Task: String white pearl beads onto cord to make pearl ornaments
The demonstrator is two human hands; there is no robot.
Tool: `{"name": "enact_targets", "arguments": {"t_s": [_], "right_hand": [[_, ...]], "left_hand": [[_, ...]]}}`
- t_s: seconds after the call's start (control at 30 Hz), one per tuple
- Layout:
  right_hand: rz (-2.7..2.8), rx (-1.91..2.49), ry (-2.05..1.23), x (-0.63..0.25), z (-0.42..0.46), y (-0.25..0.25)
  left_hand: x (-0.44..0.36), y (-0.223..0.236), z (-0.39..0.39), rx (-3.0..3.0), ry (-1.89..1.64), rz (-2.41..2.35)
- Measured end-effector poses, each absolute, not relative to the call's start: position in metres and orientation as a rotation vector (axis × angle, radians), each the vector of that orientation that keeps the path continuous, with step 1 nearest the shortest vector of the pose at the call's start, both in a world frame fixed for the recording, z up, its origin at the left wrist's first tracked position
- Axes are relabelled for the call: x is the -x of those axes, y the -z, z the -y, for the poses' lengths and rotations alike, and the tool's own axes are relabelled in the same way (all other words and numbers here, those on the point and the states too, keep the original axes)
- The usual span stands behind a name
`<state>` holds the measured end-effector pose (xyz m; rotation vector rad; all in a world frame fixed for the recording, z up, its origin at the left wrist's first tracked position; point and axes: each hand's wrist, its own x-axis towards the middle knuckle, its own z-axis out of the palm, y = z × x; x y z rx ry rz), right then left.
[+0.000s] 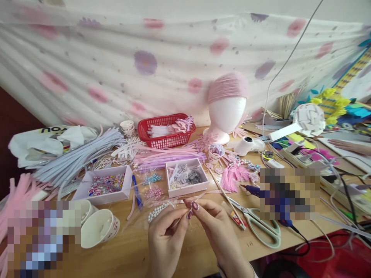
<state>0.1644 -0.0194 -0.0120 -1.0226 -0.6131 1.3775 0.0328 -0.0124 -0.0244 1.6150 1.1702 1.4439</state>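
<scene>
My left hand [165,227] and my right hand [218,226] meet above the near middle of the table, fingertips pinched together. Whatever they hold is too small and too covered to name; a thin pale strand seems to show by the fingers. White pearl beads [156,212] lie just beyond my left hand. To the right of my right hand are green-handled scissors [274,241] and a thin wooden stick [222,189]. A blue glue gun [255,190], partly blurred out, rests past the scissors.
Behind stand a bead box [185,191], a gem box [107,197], a red basket [165,143] and a foam head [227,114]. Paper cups [100,233] sit at left, near bundled pipe cleaners [78,156]. Power strips [333,193] with cords lie right, near another person's hand [346,146].
</scene>
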Motion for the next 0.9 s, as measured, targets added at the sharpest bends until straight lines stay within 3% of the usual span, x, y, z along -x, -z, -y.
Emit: {"name": "enact_targets", "arguments": {"t_s": [0.3, 0.67, 0.9], "right_hand": [[0.806, 0.965, -1.376, -0.176, 0.017, 0.001], [1.441, 1.235, -1.095, -0.194, 0.021, 0.005], [1.301, 1.226, -1.183, -0.196, 0.024, 0.024]], "left_hand": [[-0.033, 0.015, 0.009, -1.503, -1.33, -1.143], [-0.043, 0.013, 0.001, -1.368, -1.25, -1.048], [-0.042, 0.024, 0.001, -1.19, -1.271, -1.101]]}}
